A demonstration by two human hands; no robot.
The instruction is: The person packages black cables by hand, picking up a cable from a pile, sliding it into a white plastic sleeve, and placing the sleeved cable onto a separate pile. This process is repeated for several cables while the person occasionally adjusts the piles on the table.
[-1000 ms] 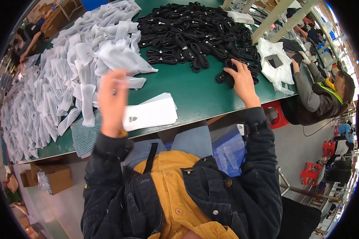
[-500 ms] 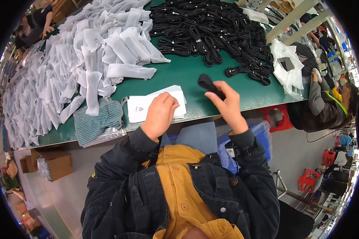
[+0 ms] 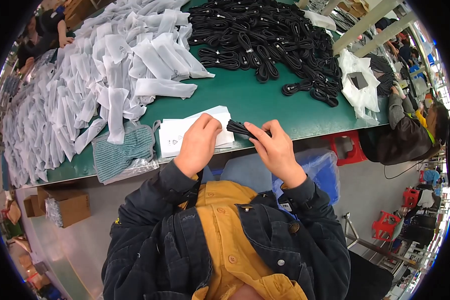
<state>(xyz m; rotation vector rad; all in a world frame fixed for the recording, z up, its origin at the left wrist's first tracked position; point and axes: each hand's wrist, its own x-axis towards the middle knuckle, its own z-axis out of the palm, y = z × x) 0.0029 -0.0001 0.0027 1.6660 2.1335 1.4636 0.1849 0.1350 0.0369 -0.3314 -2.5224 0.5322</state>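
My left hand (image 3: 200,142) has its fingers pinched together at the right end of a stack of flat white bags (image 3: 174,134), gripping the edge of the top bag. The fingertips are partly hidden behind the knuckles. My right hand (image 3: 276,150) is closed round a coiled black cable (image 3: 241,128), whose folded end points left at the bags' open-looking end. A small gap seems to lie between cable and left fingers. Beyond them is a large heap of bundled black cables (image 3: 257,30); to the left spreads a big pile of filled whitish bags (image 3: 110,65).
A teal ribbed cloth (image 3: 122,152) lies on clear plastic by the front edge of the green table (image 3: 225,92). White wrapping with a dark square (image 3: 357,80) sits at the right. A red stool (image 3: 346,149) and a blue bin (image 3: 325,175) stand below. Other people sit at both sides.
My right hand has moved left and nearer with the black cable, turning it toward the bags. My left hand has shifted slightly, and the top bag's right end has moved a little.
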